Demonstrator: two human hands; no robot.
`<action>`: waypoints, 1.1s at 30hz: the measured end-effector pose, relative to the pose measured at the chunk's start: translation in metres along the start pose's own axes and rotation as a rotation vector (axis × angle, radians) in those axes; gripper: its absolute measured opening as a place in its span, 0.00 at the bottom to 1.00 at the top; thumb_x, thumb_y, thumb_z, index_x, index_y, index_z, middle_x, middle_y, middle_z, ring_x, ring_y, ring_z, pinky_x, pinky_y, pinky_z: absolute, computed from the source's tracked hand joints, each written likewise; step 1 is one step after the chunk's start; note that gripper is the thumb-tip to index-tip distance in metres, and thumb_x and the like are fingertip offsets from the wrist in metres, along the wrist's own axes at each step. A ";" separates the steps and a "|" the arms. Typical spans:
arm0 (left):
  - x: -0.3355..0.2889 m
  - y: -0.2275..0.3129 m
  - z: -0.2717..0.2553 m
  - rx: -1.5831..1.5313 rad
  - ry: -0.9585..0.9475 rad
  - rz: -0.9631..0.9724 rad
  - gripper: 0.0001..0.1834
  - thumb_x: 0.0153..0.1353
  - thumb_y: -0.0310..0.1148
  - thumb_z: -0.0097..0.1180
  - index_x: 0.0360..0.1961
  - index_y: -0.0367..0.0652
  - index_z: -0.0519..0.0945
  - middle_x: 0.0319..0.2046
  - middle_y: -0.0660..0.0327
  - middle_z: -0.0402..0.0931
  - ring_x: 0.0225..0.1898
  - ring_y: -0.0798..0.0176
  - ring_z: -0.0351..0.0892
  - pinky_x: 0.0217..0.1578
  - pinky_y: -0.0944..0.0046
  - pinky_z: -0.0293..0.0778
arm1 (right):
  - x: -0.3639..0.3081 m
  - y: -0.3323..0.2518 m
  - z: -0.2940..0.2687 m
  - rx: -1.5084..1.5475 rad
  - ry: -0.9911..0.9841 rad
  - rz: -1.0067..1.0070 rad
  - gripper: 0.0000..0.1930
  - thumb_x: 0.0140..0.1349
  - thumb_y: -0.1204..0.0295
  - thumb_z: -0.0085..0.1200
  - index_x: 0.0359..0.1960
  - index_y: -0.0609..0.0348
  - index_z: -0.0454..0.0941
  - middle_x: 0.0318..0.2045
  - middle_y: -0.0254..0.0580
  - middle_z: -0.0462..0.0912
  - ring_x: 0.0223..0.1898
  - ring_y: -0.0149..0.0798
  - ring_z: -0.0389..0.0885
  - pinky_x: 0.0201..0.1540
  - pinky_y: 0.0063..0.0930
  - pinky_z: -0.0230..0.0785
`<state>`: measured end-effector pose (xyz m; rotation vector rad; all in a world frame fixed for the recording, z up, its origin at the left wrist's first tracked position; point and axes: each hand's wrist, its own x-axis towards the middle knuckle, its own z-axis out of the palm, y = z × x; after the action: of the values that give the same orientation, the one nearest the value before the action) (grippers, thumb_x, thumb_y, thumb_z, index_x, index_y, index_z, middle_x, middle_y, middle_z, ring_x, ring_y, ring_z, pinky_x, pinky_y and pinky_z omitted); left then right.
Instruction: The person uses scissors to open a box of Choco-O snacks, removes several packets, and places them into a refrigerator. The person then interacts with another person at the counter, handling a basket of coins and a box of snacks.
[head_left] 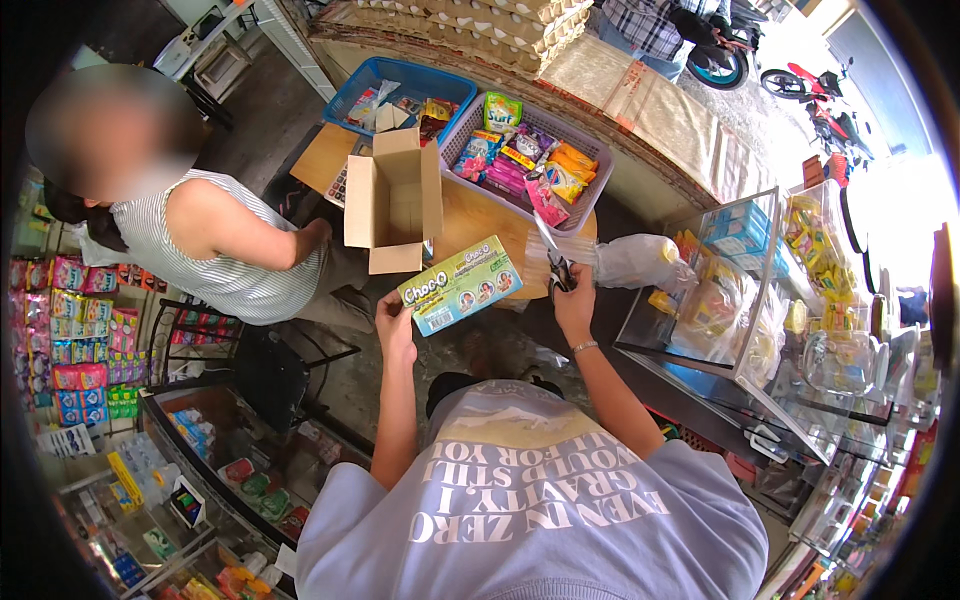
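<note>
My left hand [397, 328] is closed on the left end of a flat printed carton [462, 284], green and yellow above and light blue below. The carton is held up at a tilt in front of the wooden table [470, 222]. In my right hand [573, 300] is a pair of scissors [556, 262] with black handles, its pale blades pointing up and away from me. The scissors are just right of the carton, apart from it. An open, brown cardboard box [393, 203] stands on the table beyond the carton.
A lilac basket [607, 172] of colourful packets and a blue basket [372, 70] sit at the table's far side. A person [235, 225] in a striped top is at the left. Glass cases flank me, with a display case [745, 290] on the right. Egg trays [500, 35] are stacked on a ledge.
</note>
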<state>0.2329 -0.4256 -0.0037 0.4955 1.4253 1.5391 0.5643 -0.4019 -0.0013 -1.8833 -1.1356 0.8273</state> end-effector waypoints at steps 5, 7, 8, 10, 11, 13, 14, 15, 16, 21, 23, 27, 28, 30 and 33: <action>-0.024 -0.005 0.032 -0.153 0.170 -0.011 0.11 0.68 0.28 0.60 0.43 0.41 0.69 0.41 0.61 0.72 0.42 0.67 0.76 0.47 0.63 0.74 | 0.004 -0.033 0.022 0.552 -0.285 -0.125 0.15 0.69 0.67 0.65 0.44 0.59 0.70 0.45 0.44 0.87 0.48 0.31 0.82 0.54 0.28 0.72; -0.040 0.003 0.049 -0.132 0.207 0.020 0.11 0.73 0.34 0.55 0.45 0.42 0.67 0.44 0.60 0.68 0.46 0.66 0.72 0.51 0.62 0.70 | 0.003 -0.048 0.019 0.567 -0.334 -0.078 0.17 0.69 0.67 0.66 0.43 0.61 0.69 0.42 0.44 0.85 0.45 0.32 0.82 0.49 0.28 0.74; -0.047 0.002 0.056 -0.090 0.207 0.104 0.11 0.74 0.34 0.55 0.46 0.41 0.67 0.44 0.59 0.68 0.46 0.66 0.71 0.52 0.63 0.69 | 0.001 -0.057 0.014 0.582 -0.353 -0.052 0.17 0.68 0.67 0.66 0.43 0.61 0.69 0.42 0.44 0.85 0.45 0.31 0.82 0.49 0.28 0.74; -0.059 -0.002 0.057 0.005 0.217 0.269 0.12 0.75 0.34 0.55 0.47 0.40 0.66 0.45 0.58 0.68 0.48 0.66 0.70 0.53 0.64 0.68 | -0.011 -0.069 0.006 0.611 -0.401 0.012 0.17 0.68 0.68 0.67 0.43 0.62 0.69 0.42 0.44 0.84 0.45 0.31 0.81 0.48 0.28 0.75; -0.060 -0.006 0.057 0.043 0.218 0.308 0.13 0.75 0.34 0.55 0.50 0.39 0.66 0.45 0.57 0.68 0.50 0.63 0.69 0.57 0.63 0.67 | -0.017 -0.070 0.003 0.595 -0.390 0.022 0.18 0.67 0.68 0.68 0.43 0.62 0.69 0.42 0.43 0.84 0.44 0.30 0.81 0.48 0.28 0.74; -0.063 -0.013 0.055 0.098 0.223 0.327 0.13 0.75 0.33 0.55 0.50 0.39 0.67 0.50 0.54 0.70 0.54 0.61 0.70 0.59 0.61 0.66 | -0.029 -0.070 0.001 0.563 -0.368 0.041 0.19 0.66 0.68 0.69 0.43 0.63 0.69 0.40 0.42 0.84 0.43 0.29 0.80 0.47 0.27 0.74; -0.064 -0.011 0.057 0.127 0.223 0.338 0.13 0.75 0.32 0.56 0.51 0.39 0.67 0.52 0.53 0.70 0.55 0.60 0.70 0.61 0.60 0.65 | -0.034 -0.069 -0.001 0.557 -0.351 0.055 0.19 0.65 0.68 0.70 0.43 0.63 0.69 0.40 0.41 0.83 0.42 0.29 0.80 0.47 0.26 0.74; -0.067 -0.010 0.058 0.175 0.203 0.362 0.14 0.74 0.32 0.56 0.51 0.39 0.67 0.55 0.51 0.71 0.57 0.59 0.71 0.61 0.59 0.65 | -0.039 -0.068 -0.002 0.552 -0.335 0.069 0.20 0.64 0.68 0.71 0.42 0.64 0.69 0.40 0.41 0.83 0.42 0.28 0.79 0.46 0.25 0.73; -0.071 -0.009 0.059 0.224 0.182 0.386 0.14 0.74 0.32 0.57 0.52 0.38 0.67 0.57 0.48 0.72 0.58 0.57 0.72 0.62 0.58 0.65 | -0.045 -0.066 -0.003 0.547 -0.319 0.082 0.20 0.63 0.68 0.71 0.42 0.64 0.69 0.40 0.41 0.83 0.42 0.28 0.79 0.46 0.25 0.73; -0.083 0.025 0.078 0.370 0.081 0.502 0.18 0.70 0.33 0.61 0.54 0.37 0.70 0.60 0.42 0.77 0.55 0.50 0.80 0.57 0.56 0.73 | -0.090 -0.060 -0.024 0.425 -0.152 0.113 0.19 0.63 0.66 0.72 0.38 0.63 0.71 0.28 0.33 0.81 0.30 0.23 0.76 0.31 0.22 0.68; -0.073 0.026 0.084 0.413 0.003 0.536 0.17 0.69 0.33 0.62 0.52 0.37 0.72 0.56 0.45 0.80 0.53 0.50 0.82 0.54 0.56 0.75 | -0.115 -0.066 -0.033 0.484 -0.093 0.161 0.19 0.63 0.67 0.72 0.38 0.63 0.71 0.28 0.33 0.81 0.30 0.22 0.75 0.31 0.20 0.67; -0.042 0.031 0.105 0.507 -0.150 0.525 0.14 0.67 0.35 0.64 0.45 0.35 0.77 0.46 0.50 0.82 0.47 0.55 0.83 0.50 0.58 0.75 | -0.136 -0.054 -0.029 0.556 -0.035 0.199 0.18 0.64 0.67 0.71 0.38 0.61 0.71 0.29 0.32 0.81 0.30 0.20 0.74 0.32 0.19 0.67; -0.033 0.032 0.113 0.496 -0.211 0.509 0.13 0.68 0.34 0.63 0.44 0.34 0.78 0.47 0.50 0.82 0.49 0.60 0.81 0.53 0.60 0.74 | -0.140 -0.051 -0.025 0.578 -0.022 0.183 0.18 0.64 0.67 0.71 0.39 0.61 0.71 0.30 0.32 0.81 0.31 0.20 0.75 0.33 0.19 0.67; -0.006 0.026 0.125 0.460 -0.338 0.537 0.15 0.68 0.34 0.63 0.47 0.34 0.77 0.50 0.48 0.81 0.53 0.55 0.80 0.56 0.58 0.73 | -0.144 -0.051 -0.013 0.599 -0.065 0.186 0.18 0.65 0.67 0.71 0.40 0.61 0.71 0.32 0.32 0.82 0.31 0.21 0.75 0.34 0.20 0.69; 0.018 0.022 0.152 0.617 -0.397 0.809 0.18 0.68 0.34 0.62 0.53 0.34 0.76 0.56 0.44 0.77 0.59 0.45 0.75 0.61 0.49 0.68 | -0.147 -0.057 0.008 0.616 -0.204 0.168 0.18 0.66 0.68 0.70 0.42 0.61 0.70 0.35 0.36 0.84 0.33 0.23 0.77 0.37 0.21 0.72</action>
<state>0.3392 -0.3253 0.0478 1.8179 1.4298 1.4167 0.4770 -0.5165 0.0638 -1.4076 -0.7218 1.3140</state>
